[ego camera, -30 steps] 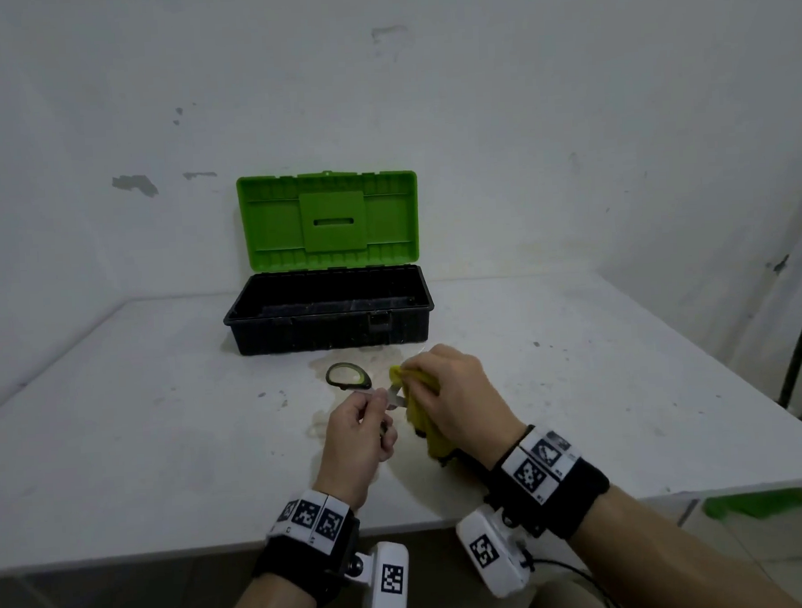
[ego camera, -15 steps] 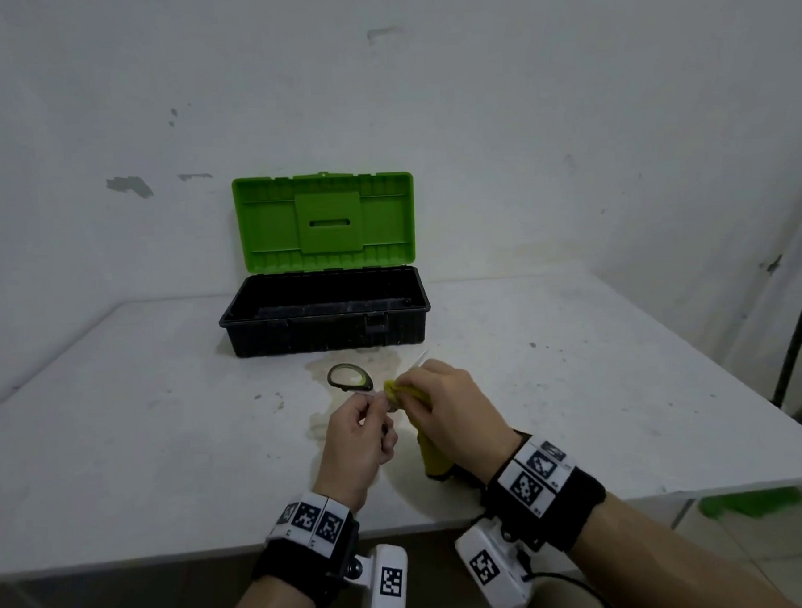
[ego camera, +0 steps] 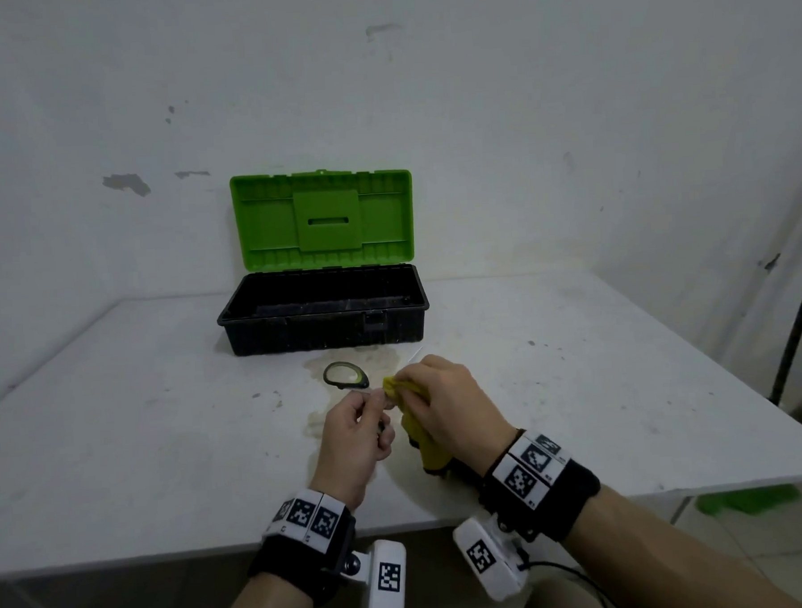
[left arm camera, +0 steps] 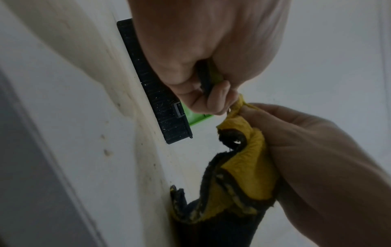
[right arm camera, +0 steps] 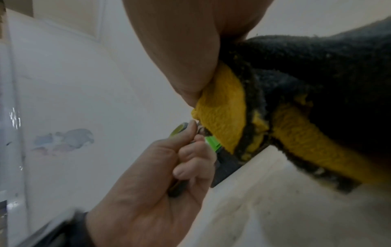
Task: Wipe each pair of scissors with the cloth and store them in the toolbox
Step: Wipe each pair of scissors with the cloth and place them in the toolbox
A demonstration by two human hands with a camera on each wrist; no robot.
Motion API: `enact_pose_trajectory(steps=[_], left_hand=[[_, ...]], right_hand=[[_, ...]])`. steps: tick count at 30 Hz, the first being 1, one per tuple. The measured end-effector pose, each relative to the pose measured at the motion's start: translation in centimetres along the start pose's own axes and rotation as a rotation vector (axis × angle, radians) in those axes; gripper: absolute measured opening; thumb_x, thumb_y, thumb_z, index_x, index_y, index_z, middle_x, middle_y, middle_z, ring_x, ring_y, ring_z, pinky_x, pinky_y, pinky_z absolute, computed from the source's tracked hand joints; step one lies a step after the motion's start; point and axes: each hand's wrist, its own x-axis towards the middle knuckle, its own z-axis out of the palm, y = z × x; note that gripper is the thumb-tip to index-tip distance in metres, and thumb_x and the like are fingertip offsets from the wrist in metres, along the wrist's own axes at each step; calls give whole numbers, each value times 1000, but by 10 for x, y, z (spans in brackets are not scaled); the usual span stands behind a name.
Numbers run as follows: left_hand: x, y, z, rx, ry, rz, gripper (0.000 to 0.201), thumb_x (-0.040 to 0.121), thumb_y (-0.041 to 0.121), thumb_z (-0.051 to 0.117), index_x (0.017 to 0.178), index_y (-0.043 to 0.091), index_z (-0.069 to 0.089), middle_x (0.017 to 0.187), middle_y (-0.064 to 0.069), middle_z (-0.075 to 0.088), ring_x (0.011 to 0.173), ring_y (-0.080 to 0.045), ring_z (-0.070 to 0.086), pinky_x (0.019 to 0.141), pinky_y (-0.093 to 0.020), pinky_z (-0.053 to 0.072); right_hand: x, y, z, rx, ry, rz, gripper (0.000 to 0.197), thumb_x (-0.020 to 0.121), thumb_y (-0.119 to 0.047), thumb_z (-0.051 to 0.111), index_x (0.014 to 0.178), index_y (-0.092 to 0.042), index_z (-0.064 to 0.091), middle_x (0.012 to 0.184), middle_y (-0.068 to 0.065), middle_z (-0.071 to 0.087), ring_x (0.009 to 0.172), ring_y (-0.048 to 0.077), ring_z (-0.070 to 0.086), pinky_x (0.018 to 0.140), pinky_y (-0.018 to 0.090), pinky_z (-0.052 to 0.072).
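My left hand (ego camera: 357, 427) grips a pair of scissors (ego camera: 345, 375) with black and green handles; one handle loop sticks out above my fingers. My right hand (ego camera: 441, 401) holds a yellow and black cloth (ego camera: 427, 444) folded round the blades, which are almost all hidden; only a thin tip (ego camera: 416, 352) shows past my knuckles. In the left wrist view my curled fingers (left arm camera: 217, 97) clamp the handle beside the cloth (left arm camera: 243, 167). The right wrist view shows the cloth (right arm camera: 222, 117) meeting the scissors (right arm camera: 180, 129). The black toolbox (ego camera: 324, 331) stands open behind, its green lid (ego camera: 322, 219) upright.
The white table (ego camera: 142, 447) is stained just in front of the toolbox. Its front edge runs near my wrists. A dark pole (ego camera: 799, 311) stands at the right, past the table's edge, with something green (ego camera: 744, 499) on the floor.
My right hand with the cloth has slid along the blades away from me and a bit to the right, then back toward the handles. The left hand has barely moved.
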Motion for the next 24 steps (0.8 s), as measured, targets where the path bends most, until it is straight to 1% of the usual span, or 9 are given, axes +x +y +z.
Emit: enact_pose_trajectory(steps=[5, 7, 10, 12, 14, 17, 19, 21, 24], left_hand=[[-2, 0, -3, 32, -12, 6, 24, 105, 18, 49, 87, 3, 57, 59, -2, 46, 50, -12, 42, 43, -20, 33], [-3, -1, -3, 92, -16, 28, 24, 105, 19, 49, 88, 5, 59, 60, -2, 47, 52, -13, 43, 45, -22, 34], [-3, -1, -2, 193, -29, 80, 23, 105, 21, 50, 89, 10, 63, 58, -3, 48, 54, -18, 44, 46, -24, 36], [-2, -1, -1, 220, -44, 93, 23, 104, 20, 52, 89, 8, 64, 57, -4, 48, 53, -20, 42, 46, -24, 35], [-3, 0, -2, 206, -47, 74, 23, 104, 18, 52, 89, 5, 64, 55, -2, 46, 50, -17, 41, 45, -23, 33], [-5, 1, -3, 134, -23, 4, 25, 105, 18, 50, 86, 5, 59, 57, 0, 46, 49, -11, 42, 44, -22, 32], [-4, 1, -3, 46, 18, -57, 26, 105, 19, 49, 85, 4, 55, 59, -2, 45, 49, -11, 42, 44, -20, 31], [-1, 2, -1, -60, 39, -113, 25, 106, 18, 48, 87, 4, 55, 61, -3, 43, 49, -10, 41, 44, -21, 30], [-1, 4, 2, -97, 9, -136, 23, 106, 19, 48, 90, 4, 55, 63, -4, 44, 49, -11, 40, 43, -20, 29]], right_hand=[[21, 20, -17, -42, 119, 155, 16, 93, -21, 56, 97, -17, 71, 87, 3, 62, 81, 20, 57, 72, 30, 46], [23, 21, -23, -37, 142, 168, 17, 94, -24, 56, 97, -18, 72, 87, 2, 62, 80, 19, 57, 71, 28, 45], [16, 5, -21, -26, 20, 63, 18, 94, -27, 57, 96, -17, 72, 88, 3, 63, 80, 18, 57, 72, 30, 47], [10, 1, -16, -46, -57, 52, 19, 94, -27, 56, 96, -17, 72, 88, 4, 64, 81, 19, 58, 73, 32, 48], [15, 11, -16, -67, -20, 117, 18, 94, -27, 56, 96, -17, 71, 87, 2, 63, 79, 18, 56, 73, 30, 47], [21, 30, -23, -43, 105, 206, 13, 93, -23, 57, 94, -20, 70, 85, 0, 62, 80, 17, 57, 73, 31, 47], [18, 29, -24, 9, 128, 168, 12, 93, -22, 58, 94, -21, 69, 85, -3, 63, 78, 15, 58, 71, 29, 48], [11, 18, -20, 54, 67, 80, 11, 94, -24, 59, 96, -22, 70, 86, -5, 64, 76, 13, 60, 68, 30, 51], [4, 9, -10, 30, -4, -9, 13, 93, -27, 60, 97, -21, 70, 88, -4, 65, 80, 14, 60, 71, 35, 52]])
